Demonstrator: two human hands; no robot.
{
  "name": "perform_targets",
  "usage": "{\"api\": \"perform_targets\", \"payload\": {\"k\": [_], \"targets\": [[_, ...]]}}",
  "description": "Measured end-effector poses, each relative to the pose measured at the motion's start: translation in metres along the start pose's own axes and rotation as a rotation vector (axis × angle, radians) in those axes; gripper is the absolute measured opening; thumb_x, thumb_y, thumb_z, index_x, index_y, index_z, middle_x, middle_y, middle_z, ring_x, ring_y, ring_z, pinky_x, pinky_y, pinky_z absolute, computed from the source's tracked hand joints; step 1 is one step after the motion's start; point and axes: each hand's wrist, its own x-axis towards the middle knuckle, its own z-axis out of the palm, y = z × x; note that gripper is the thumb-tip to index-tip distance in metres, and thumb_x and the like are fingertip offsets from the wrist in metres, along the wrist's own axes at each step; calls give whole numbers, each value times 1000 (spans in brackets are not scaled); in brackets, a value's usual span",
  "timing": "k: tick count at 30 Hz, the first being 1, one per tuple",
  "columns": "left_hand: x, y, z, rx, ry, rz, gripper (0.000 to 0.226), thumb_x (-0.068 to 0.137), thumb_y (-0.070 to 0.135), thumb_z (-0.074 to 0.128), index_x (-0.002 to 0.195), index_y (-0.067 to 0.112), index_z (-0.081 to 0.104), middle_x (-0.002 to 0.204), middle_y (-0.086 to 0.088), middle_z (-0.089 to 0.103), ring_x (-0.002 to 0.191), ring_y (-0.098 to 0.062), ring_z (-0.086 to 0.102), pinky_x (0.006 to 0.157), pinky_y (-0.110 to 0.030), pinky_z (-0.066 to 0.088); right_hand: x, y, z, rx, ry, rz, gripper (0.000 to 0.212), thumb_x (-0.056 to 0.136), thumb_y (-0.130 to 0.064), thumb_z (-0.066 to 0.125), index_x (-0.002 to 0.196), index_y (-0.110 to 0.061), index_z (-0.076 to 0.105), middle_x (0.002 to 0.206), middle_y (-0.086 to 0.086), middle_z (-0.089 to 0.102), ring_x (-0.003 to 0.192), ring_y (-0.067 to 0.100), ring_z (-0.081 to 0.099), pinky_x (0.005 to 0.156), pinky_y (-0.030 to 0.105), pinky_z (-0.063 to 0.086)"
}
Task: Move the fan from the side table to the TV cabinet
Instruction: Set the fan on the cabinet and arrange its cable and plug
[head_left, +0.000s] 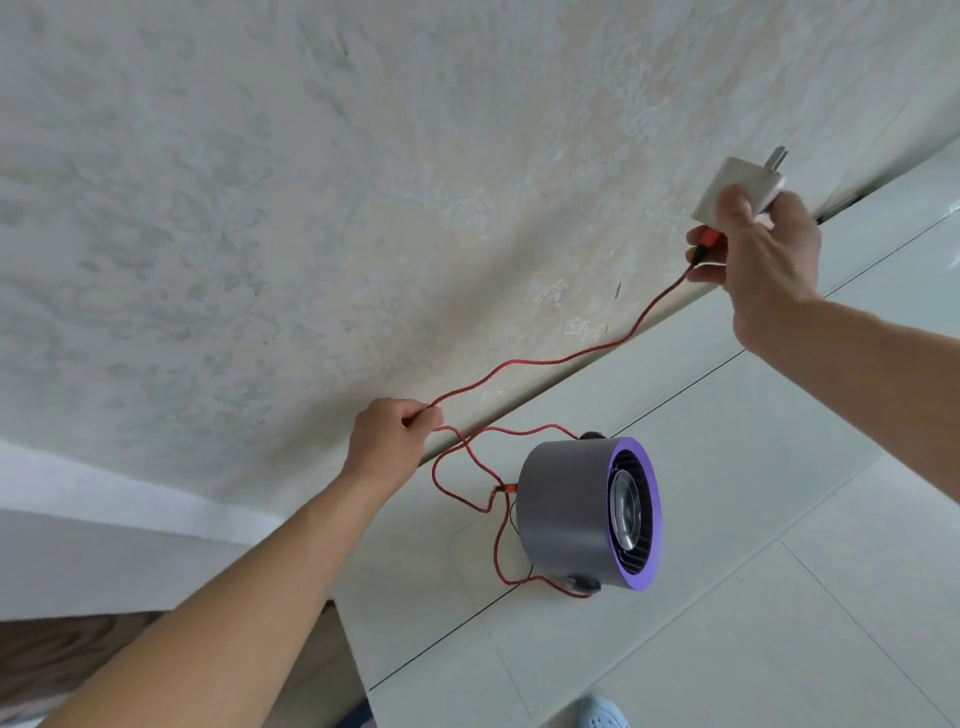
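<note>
Left hand (392, 434): forearm reaches in from lower left, fingers pinched shut on the red cable (558, 360) partway along its run, just in front of the wall.
Right hand (763, 257): raised at upper right, back of hand toward camera, fingers closed around the white charger plug (737, 189) — metal prongs point up and away, cable's red connector enters the plug's lower end by the thumb.
Fan (589, 512): small drum-shaped unit, grey body, purple front ring, dark grille with a shiny hub; lying on the white cabinet top (753, 519), face turned right, neither hand touching it.
Fan position: close to the wall edge of the top, below and between the two hands.
Cable: hangs in a slack arc from plug to left hand, then drops in loose loops onto the top and reaches the fan's rear; one loop trails under the fan's front lower edge.
Wall (260, 208): pale patterned wallpaper, fills the upper left.
Surface: pale glossy panels with thin dark seams.
Bottom edge: light-blue perforated shoe (602, 714) — partly cut off.
Obstructions: loose cable loops lie just left of the fan.
</note>
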Motion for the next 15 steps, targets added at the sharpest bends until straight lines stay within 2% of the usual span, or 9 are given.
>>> {"api": "perform_targets", "payload": {"k": [3,5,10,13,15], "targets": [[-10,-11,-11,-95,12,-52,20,93,22,63,86,9,74,71,-9,67,55,-17,59,49,-27,52,-12,-7,9,8,-57,-5,11,93,-26,54,93,-15,50,78,8,63,60,19,63,56,29,57],[-16,-18,-17,-153,16,-66,17,93,22,62,88,11,74,73,-11,69,55,-15,59,45,-14,47,-21,-10,16,10,-87,-5,15,92,-25,54,97,-12,51,77,9,63,61,21,63,60,33,59],[-26,-26,-27,-302,26,-13,14,93,21,64,85,16,74,77,-12,74,67,-18,70,58,-12,54,-46,-12,33,-39,-204,-18,11,89,-23,56,96,-15,54,80,11,65,66,24,67,70,44,60],[-26,-26,-28,-240,-57,14,19,95,25,58,87,18,73,85,4,72,81,-6,65,64,-2,44,-61,-8,46,-78,-312,-34,14,89,-22,58,98,-12,58,81,14,67,67,26,67,70,49,59],[-21,-29,-22,-285,-150,-69,22,96,29,51,83,24,68,94,15,67,102,-6,61,78,-12,41,-70,-6,54,-83,-348,-49,15,90,-22,58,101,-11,58,81,14,67,67,25,67,68,47,59]]}}
